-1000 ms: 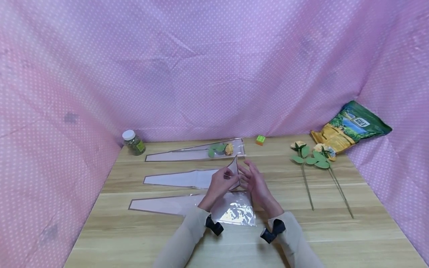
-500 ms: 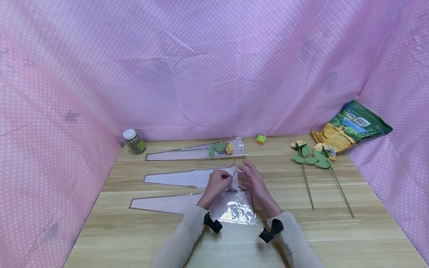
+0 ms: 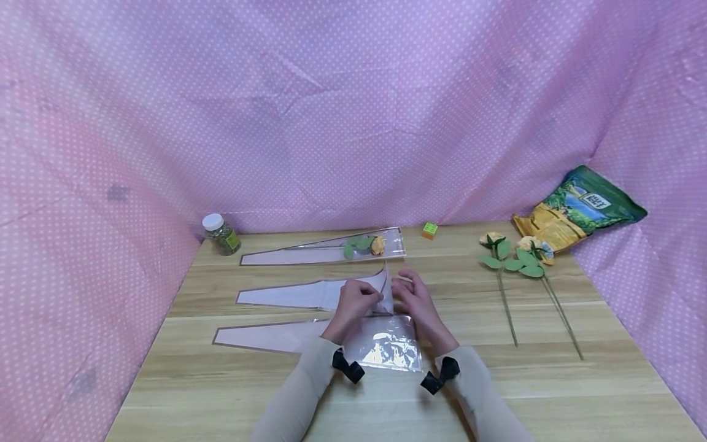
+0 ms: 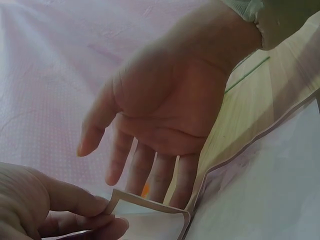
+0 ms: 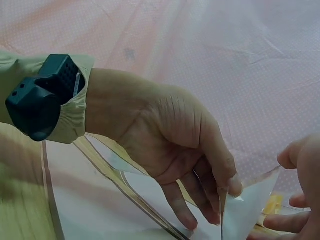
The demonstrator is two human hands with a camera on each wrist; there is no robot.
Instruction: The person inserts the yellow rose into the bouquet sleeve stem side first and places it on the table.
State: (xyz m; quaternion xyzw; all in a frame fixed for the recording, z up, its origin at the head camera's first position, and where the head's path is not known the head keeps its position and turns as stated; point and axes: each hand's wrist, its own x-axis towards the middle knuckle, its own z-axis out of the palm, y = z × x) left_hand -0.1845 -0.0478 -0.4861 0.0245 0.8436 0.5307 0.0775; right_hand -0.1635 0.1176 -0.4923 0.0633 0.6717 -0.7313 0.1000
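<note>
A tapered flower sleeve (image 3: pixel 287 296), whitish with a brown border, lies in the middle of the table, its wide right end lifted. My left hand (image 3: pixel 352 305) pinches the border of that end between thumb and fingers; the pinch shows closely in the right wrist view, where the left hand (image 5: pixel 170 120) reaches in from the left. Right of the raised end is my right hand (image 3: pixel 418 305), palm facing it, fingers spread and slightly bent. In the left wrist view, the fingertips of the right hand (image 4: pixel 160 105) go behind the sleeve's border.
Nearer lies another sleeve (image 3: pixel 259 336) with a shiny clear end. At the back, a sleeve (image 3: pixel 276 258) holds a yellow rose (image 3: pixel 378 245). Two loose roses (image 3: pixel 499 288) (image 3: pixel 552 301) lie right, beside a green-yellow bag (image 3: pixel 585 205). A lidded jar (image 3: pixel 221 235) and small block (image 3: pixel 429 230) stand behind.
The sleeve's wide end was held higher a second ago and has since come down. My left hand has shifted slightly left; the right hand's fingers have bent a little more.
</note>
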